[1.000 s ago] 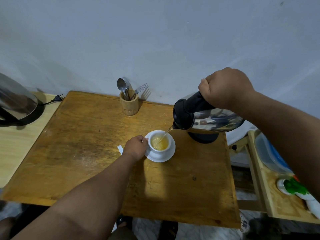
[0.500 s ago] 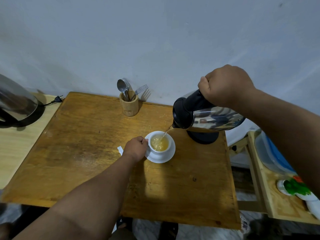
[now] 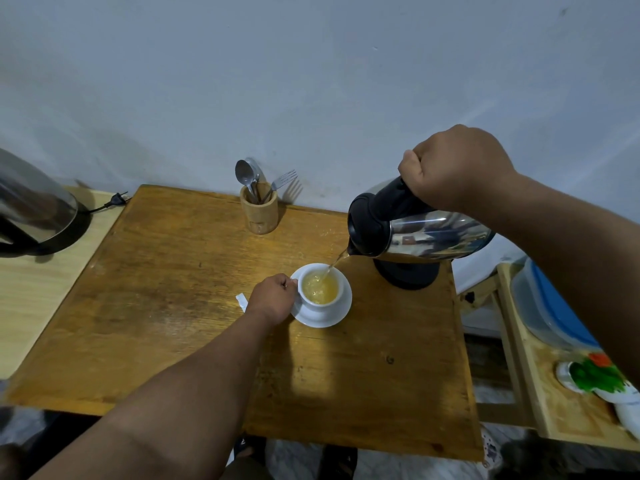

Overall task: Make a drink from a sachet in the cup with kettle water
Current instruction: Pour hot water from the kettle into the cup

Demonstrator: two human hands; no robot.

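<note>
I see the yellow drink higher in the white ceramic cup [image 3: 320,299] than before; my right hand [image 3: 457,168] stays fisted on the tilted steel kettle [image 3: 426,233], left hand [image 3: 273,299] pinching the cup's handle

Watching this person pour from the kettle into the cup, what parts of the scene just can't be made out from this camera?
- Cup handle: head view, covered by the left hand.
- White sachet: mostly behind that hand; any print too small to read.
- Kettle handle: wrapped by the right hand; water level inside hidden by the steel body.
- Second kettle: cut off by the left edge, blurred.
- Green-and-white bottle: blurred at the right edge, label unreadable.
</note>
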